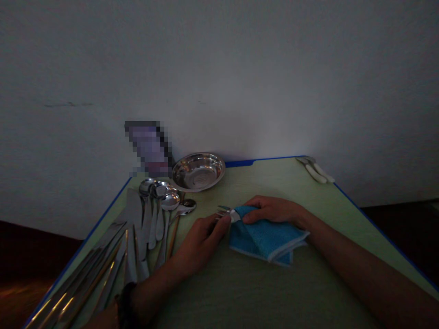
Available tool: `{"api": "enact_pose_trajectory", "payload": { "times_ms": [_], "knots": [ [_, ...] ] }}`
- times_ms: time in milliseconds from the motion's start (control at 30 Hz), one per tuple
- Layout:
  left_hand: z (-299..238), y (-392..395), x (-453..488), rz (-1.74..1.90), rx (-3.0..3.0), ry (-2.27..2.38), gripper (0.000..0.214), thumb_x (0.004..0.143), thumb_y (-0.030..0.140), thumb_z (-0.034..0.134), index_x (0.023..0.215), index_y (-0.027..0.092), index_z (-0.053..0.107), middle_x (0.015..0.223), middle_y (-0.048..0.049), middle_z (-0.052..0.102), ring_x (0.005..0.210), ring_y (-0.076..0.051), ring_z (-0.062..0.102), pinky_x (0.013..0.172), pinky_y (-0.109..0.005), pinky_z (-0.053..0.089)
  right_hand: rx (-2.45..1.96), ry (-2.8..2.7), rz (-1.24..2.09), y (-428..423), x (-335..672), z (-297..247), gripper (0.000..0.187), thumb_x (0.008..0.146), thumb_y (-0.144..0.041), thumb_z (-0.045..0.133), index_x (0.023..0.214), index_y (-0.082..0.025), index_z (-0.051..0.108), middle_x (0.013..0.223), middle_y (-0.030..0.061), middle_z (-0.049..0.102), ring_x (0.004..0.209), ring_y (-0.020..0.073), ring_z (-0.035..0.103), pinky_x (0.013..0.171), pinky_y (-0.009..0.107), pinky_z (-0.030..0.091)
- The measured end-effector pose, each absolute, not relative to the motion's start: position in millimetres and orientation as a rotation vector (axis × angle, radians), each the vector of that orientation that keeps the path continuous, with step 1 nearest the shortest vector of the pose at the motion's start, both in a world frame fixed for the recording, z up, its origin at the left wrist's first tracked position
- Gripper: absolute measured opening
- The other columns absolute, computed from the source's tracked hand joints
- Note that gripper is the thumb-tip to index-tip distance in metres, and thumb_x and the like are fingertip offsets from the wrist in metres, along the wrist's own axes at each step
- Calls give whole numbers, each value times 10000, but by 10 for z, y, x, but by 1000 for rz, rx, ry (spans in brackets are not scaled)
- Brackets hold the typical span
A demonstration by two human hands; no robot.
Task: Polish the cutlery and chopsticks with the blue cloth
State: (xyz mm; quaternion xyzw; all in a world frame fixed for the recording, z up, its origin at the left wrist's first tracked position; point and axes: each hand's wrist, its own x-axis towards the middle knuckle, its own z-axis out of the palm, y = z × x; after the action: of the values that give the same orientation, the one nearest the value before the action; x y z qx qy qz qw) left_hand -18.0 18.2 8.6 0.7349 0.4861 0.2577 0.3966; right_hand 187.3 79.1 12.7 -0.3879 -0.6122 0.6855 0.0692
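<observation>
A folded blue cloth (265,240) lies on the pale green table (240,288). A fork (224,212) pokes out of the cloth's upper left corner, tines to the left. My right hand (274,210) presses down on the cloth over the fork, fingers curled together. My left hand (200,242) rests on the table just left of the cloth, its fingertips closed on the fork's tines.
Several spoons (164,205) and knives (103,265) lie in a row along the table's left side. A steel bowl (198,171) sits at the back by a blurred object (151,148). White-handled utensils (315,170) lie at the far right corner. A wall stands behind.
</observation>
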Motion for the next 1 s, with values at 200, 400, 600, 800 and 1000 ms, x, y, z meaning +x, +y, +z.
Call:
{"api": "enact_pose_trajectory", "payload": {
  "times_ms": [200, 400, 600, 800, 1000],
  "knots": [
    [82, 131, -168, 377, 2218, 1213, 295, 899, 316, 346, 671, 175, 471, 572, 35, 471, 521, -102, 472, 513, -220, 332, -1367, -1393, 2012, 829, 1944, 130, 360, 594, -410, 668, 863, -176, 619, 778, 1, 615, 649, 109, 568, 603, 233, 459],
    [69, 55, -135, 166, 2573, 1116, 227, 886, 277, 361, 762, 184, 526, 685, -12, 587, 618, -143, 547, 586, -260, 385, -1296, -1407, 2030, 812, 1938, 139, 316, 596, -393, 655, 798, -153, 612, 711, 3, 613, 612, 115, 554, 586, 240, 439],
    [138, 22, -123, 60, 2724, 996, 204, 870, 269, 389, 769, 175, 538, 748, -26, 613, 692, -171, 561, 621, -284, 420, -1318, -1435, 1991, 782, 1972, 102, 281, 646, -392, 636, 810, -166, 604, 737, -4, 617, 646, 116, 558, 624, 240, 437],
    [215, 40, -135, 54, 2656, 982, 186, 866, 254, 407, 797, 164, 553, 762, -33, 620, 693, -170, 564, 633, -283, 429, -1242, -1421, 2046, 818, 2016, 65, 266, 650, -405, 633, 752, -163, 592, 680, -9, 590, 616, 115, 535, 607, 249, 426],
    [317, 44, -108, 70, 2494, 1025, 242, 888, 283, 383, 873, 149, 584, 855, -73, 624, 788, -196, 559, 715, -319, 438, -1214, -1377, 2064, 806, 2004, 112, 258, 651, -401, 642, 726, -163, 574, 654, -15, 557, 586, 108, 508, 579, 248, 412]
  ]
}}
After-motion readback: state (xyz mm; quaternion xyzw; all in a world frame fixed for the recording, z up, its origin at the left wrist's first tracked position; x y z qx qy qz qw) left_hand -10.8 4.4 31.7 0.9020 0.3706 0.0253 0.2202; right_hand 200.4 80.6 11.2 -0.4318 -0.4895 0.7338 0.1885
